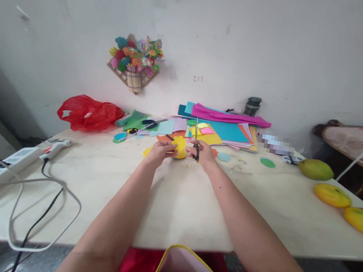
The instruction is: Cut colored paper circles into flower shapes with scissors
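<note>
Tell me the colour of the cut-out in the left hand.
The cut-out in the left hand is yellow, as the head view shows.

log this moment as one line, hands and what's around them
left hand: holds yellow scalloped piece | right hand: holds scissors, blades pointing forward | on table: colored sheets, red bag

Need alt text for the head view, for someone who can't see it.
A person's left hand holds a yellow flower-shaped cutout, and the right hand holds scissors, above a pale table. Colored sheets lie behind; a red plastic bag is at the left, three fruits at the right.
</note>
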Demonstrator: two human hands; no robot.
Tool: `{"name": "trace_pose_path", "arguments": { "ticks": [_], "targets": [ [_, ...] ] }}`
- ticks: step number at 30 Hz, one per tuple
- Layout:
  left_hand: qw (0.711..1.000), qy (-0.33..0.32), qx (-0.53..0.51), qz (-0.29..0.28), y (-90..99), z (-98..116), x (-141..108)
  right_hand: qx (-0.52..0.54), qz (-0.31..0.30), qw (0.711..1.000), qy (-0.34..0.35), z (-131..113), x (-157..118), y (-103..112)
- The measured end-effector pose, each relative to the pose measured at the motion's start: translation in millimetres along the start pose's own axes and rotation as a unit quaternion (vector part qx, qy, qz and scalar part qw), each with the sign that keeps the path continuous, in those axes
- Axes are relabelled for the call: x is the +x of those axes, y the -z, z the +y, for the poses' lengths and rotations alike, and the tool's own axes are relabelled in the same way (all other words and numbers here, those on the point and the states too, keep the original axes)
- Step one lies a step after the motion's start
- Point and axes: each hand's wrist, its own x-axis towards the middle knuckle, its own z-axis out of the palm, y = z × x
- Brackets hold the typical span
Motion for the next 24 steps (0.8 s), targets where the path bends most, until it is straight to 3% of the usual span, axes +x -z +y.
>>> {"name": "trace_pose_path", "arguments": {
  "ticks": [8, 14, 18, 24],
  "targets": [
    [0.999, -0.026, 0.017, 0.040, 8.2, 0.9, 1.1, 0.034, -0.016, 0.999, -0.034, -5.6, -3.3, -2.0],
    [0.997, -0.006, -0.037, 0.070, 3.1, -7.1, -12.8, 0.063, -0.005, 0.997, -0.052, 2.3, -3.1, -9.5],
    [0.992, 0.002, -0.093, 0.089, 1.3, -14.3, -22.2, 0.088, -0.033, 0.994, -0.048, 5.5, -5.4, -12.3],
    [0.989, 0.007, -0.124, 0.075, -3.0, -19.8, -26.3, 0.114, -0.028, 0.991, -0.056, 6.4, -8.2, -16.7]
  ]
}}
